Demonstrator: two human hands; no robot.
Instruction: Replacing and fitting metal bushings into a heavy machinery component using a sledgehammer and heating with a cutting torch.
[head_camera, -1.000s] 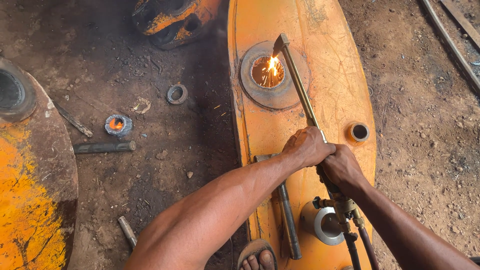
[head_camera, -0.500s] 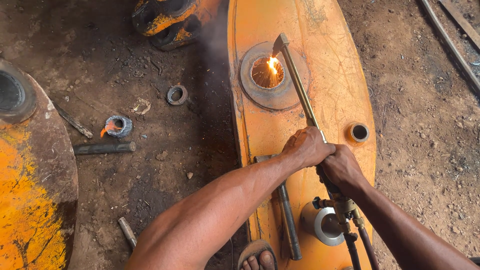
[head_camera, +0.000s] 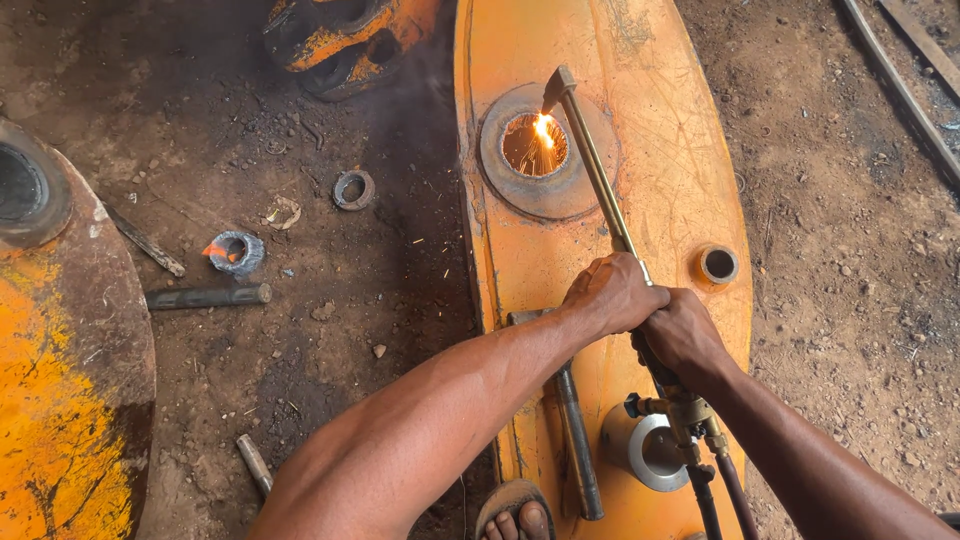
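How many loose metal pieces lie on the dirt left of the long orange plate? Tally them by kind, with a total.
Rods: 3 (thick rod, thin bar, short rod)
Ring-shaped pieces: 2 (plain ring, glowing ring)
Pale flat scrap: 1
Total: 6
Left out: cutting torch, held by left hand and right hand.

On the dirt at the left of the frame, the small cut-out metal ring changes most: a second ago its centre glows orange, half a second ago an orange flame licks out of its left side, and now only a small orange lick shows at that left edge. At the torch tip in the upper middle, the bright flame inside the round hole looks slightly smaller and sits nearer the hole's upper right edge. The thin haze of smoke left of the orange panel is fainter now.
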